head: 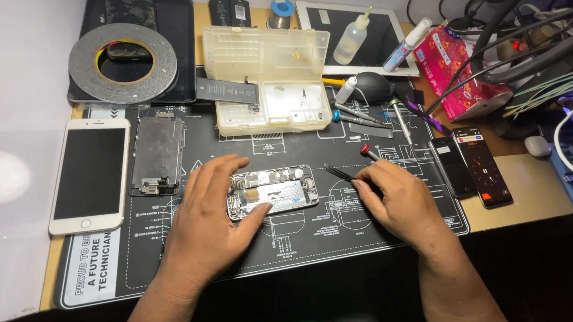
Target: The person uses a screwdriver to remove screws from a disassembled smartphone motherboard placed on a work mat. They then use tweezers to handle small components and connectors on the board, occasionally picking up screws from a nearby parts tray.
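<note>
An opened phone body [273, 190] with its insides showing lies on the black work mat [173, 252]. My left hand [212, 214] rests on the body's left end, thumb against its lower edge. My right hand [399, 197] lies on the mat just right of it, fingers closed on black tweezers [343, 174] whose tips point toward the phone body's upper right corner. A red-capped screwdriver [369, 152] lies just above my right hand.
A white phone [90, 174] and a detached screen panel [157, 155] lie left. Behind are a clear parts box [266, 77], a tape roll [122, 62], a tablet, bottles, an air blower and screwdrivers. Two dark phones [473, 164], a pink packet and cables sit right.
</note>
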